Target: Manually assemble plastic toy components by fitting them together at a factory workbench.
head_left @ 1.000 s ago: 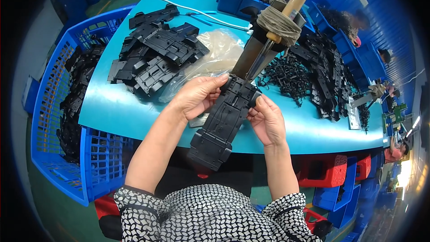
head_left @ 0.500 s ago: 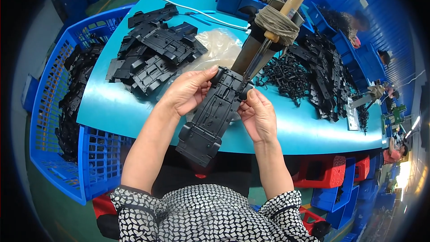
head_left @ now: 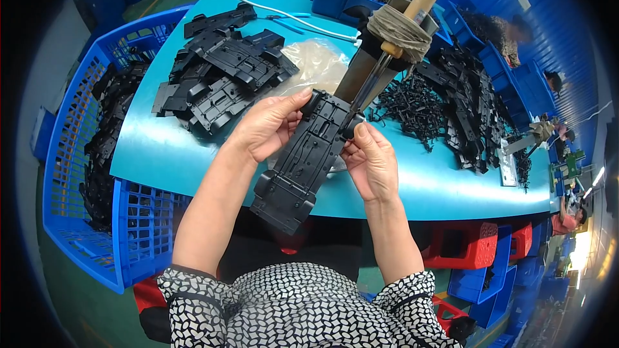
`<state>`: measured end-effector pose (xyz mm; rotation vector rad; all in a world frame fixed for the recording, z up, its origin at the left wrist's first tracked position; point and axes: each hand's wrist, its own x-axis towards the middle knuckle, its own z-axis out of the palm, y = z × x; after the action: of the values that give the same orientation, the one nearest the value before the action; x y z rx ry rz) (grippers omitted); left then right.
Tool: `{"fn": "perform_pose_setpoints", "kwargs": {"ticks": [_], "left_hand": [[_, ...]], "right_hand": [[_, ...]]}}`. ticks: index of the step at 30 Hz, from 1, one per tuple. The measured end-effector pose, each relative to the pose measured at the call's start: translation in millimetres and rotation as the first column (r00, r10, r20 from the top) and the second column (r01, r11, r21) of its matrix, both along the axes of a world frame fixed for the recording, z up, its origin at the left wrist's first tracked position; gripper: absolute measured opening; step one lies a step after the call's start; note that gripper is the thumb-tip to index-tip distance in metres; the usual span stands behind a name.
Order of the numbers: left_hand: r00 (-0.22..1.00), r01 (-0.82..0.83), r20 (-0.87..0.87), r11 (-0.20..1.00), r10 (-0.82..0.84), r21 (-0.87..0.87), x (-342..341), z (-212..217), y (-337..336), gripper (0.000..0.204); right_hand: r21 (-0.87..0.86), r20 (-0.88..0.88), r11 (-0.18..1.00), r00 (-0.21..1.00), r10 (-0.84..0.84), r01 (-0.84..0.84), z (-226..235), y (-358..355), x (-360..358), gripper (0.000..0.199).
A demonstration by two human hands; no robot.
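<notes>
Head view: left hand and right hand both grip chassis at table's near edge; wheels partly fitted, pile left.

I am viewing a factory assembly workshop: a turquoise workbench, blue plastic crates of black moulded parts, and other workers alongside.
</notes>
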<state>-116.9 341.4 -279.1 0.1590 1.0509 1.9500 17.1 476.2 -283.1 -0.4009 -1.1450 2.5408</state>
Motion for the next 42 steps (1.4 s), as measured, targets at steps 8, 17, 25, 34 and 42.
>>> {"fn": "perform_pose_setpoints", "kwargs": {"ticks": [8,17,25,34,42], "left_hand": [[1.000,-0.002,0.004,1.000,0.002,-0.018,-0.2,0.8,-1.3,0.022],[1.000,0.005,-0.007,1.000,-0.005,0.004,-0.4,2.0,-2.7,0.020],[1.000,0.009,-0.019,1.000,-0.009,0.018,0.7,4.8,-4.1,0.020],[0.999,0.027,-0.032,0.999,-0.026,0.032,1.3,6.1,-5.8,0.021],[0.999,0.030,-0.020,0.999,-0.029,0.040,-1.4,1.4,-6.4,0.021]], "right_hand": [[0.002,-0.004,1.000,1.000,-0.001,0.001,-0.1,0.2,0.0,0.031],[-0.019,-0.009,1.000,1.000,0.020,-0.021,-0.7,0.2,-0.6,0.031],[0.008,-0.023,1.000,1.000,0.018,-0.017,-1.5,-0.2,-1.5,0.031],[0.018,-0.021,0.999,0.999,0.030,-0.030,-3.3,0.5,-0.3,0.028],[0.018,-0.036,0.999,0.999,0.034,-0.033,-0.9,-1.7,-1.5,0.026]]}}
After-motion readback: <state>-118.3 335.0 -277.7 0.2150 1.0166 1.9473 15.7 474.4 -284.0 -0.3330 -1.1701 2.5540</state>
